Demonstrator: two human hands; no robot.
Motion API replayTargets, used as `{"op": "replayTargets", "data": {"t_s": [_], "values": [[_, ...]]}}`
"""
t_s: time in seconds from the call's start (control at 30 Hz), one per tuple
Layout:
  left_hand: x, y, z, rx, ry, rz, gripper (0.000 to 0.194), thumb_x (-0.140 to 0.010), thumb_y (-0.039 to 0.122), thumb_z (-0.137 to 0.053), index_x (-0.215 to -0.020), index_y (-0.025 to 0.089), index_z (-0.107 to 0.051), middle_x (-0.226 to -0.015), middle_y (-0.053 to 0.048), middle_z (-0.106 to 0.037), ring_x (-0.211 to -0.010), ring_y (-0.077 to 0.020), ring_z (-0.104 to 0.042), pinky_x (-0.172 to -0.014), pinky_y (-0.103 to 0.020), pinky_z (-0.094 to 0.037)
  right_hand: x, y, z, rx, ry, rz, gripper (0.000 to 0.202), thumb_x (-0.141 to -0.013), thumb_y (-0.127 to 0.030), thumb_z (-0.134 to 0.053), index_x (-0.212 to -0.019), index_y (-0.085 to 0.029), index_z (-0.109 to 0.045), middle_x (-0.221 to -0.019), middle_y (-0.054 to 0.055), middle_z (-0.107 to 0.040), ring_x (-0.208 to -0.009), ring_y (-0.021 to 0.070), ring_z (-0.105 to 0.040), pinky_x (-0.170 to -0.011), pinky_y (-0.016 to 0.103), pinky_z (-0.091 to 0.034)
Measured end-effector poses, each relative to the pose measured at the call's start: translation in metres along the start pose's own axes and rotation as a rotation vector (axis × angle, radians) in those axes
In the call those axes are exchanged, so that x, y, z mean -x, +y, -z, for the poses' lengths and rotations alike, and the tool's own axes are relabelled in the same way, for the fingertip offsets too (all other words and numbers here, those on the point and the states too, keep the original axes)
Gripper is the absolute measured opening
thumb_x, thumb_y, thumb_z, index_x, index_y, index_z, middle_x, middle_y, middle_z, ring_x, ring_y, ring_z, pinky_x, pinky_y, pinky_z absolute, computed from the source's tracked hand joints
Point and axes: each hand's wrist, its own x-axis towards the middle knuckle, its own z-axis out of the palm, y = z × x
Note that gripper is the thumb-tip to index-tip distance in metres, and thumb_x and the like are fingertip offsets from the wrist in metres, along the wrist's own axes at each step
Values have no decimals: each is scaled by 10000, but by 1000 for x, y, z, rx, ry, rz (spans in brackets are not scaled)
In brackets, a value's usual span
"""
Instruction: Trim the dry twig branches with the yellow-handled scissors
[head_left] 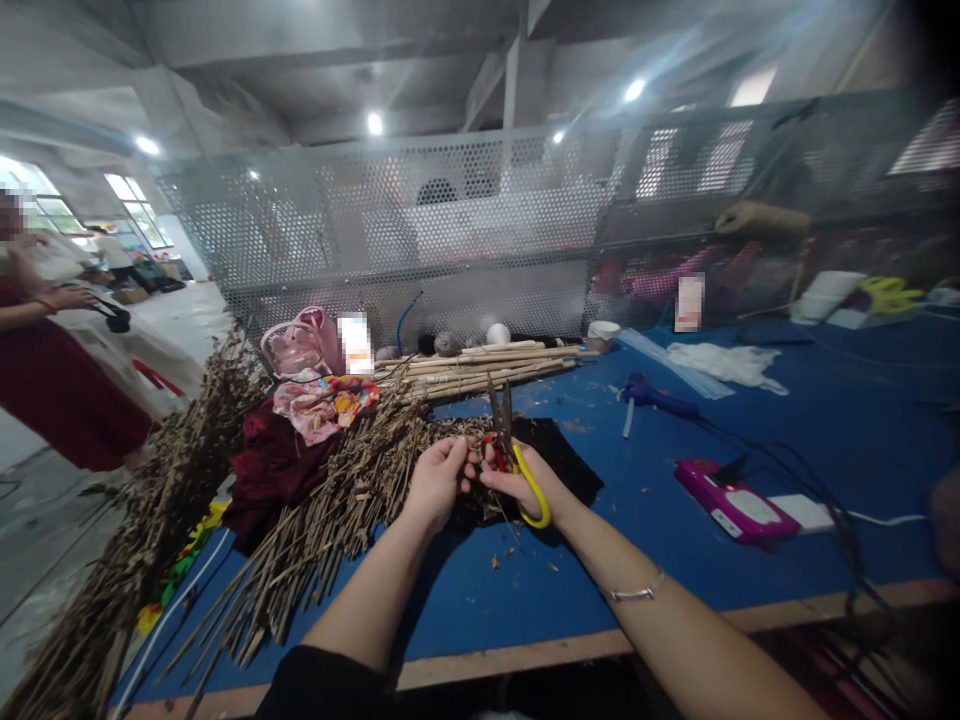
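My right hand (529,480) is closed on a pair of scissors (535,490) with yellow handles, their dark blades pointing up and slightly apart. Close beside it, my left hand (441,480) has its fingers pinched together; what they hold, if anything, is too small to make out. Something small and red (491,452) shows between the two hands, partly hidden by the right fingers. A black cloth (562,455) lies on the table behind and under the hands. A heap of dry brown stalks (337,490) lies just left of my left hand.
On the blue table (622,480) are a blue glue gun (660,398), a magenta device (739,503) with cords, and white gloves (724,362). Bundled sticks (465,372) lie before a perforated metal screen (480,210). A person (60,370) stands at the left.
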Motion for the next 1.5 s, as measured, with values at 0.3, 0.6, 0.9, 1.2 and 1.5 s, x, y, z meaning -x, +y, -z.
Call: {"op": "replayTargets", "data": {"t_s": [0.3, 0.6, 0.9, 1.2, 1.5], "values": [[4, 0, -6, 91, 34, 77, 293, -664, 391, -632, -725, 128, -516, -634, 13, -540, -491, -33, -498, -448, -126, -400, 0, 2, 2, -58, 33, -1, 198, -633, -260, -656, -723, -174, -502, -684, -21, -525, -635, 116, -488, -631, 245, -406], [4, 3, 9, -617, 265, -261, 306, -724, 433, -527, -609, 154, -578, -449, 37, -473, -414, -77, -414, -440, -192, -332, 0, 1, 3, -33, 146, 41, 206, -637, -265, -638, -758, -180, -494, -695, -15, -520, -637, 121, -486, -647, 263, -412], [-1, 3, 17, -700, 366, -411, 369, -740, 219, -515, -1101, 148, -547, -829, -60, -636, -704, -148, -575, -705, -270, -437, -3, -2, 7, 42, 339, 84, 216, -634, -297, -637, -733, -193, -476, -678, -3, -517, -623, 133, -484, -648, 279, -416], [10, 0, -1, -546, 87, -240, 311, -757, 378, -510, -891, 151, -675, -683, -50, -641, -567, -133, -550, -538, -236, -434, 0, 1, 1, 131, 218, 101, 222, -647, -298, -635, -737, -198, -459, -648, -35, -473, -560, 96, -432, -551, 218, -382], [9, 0, -5, -50, 126, 30, 326, -620, 423, -653, -752, 125, -641, -644, -17, -602, -479, -55, -475, -433, -155, -350, 2, -5, -4, 164, 93, 20, 243, -633, -285, -649, -767, -198, -467, -622, -47, -466, -545, 95, -424, -517, 206, -362]]}}
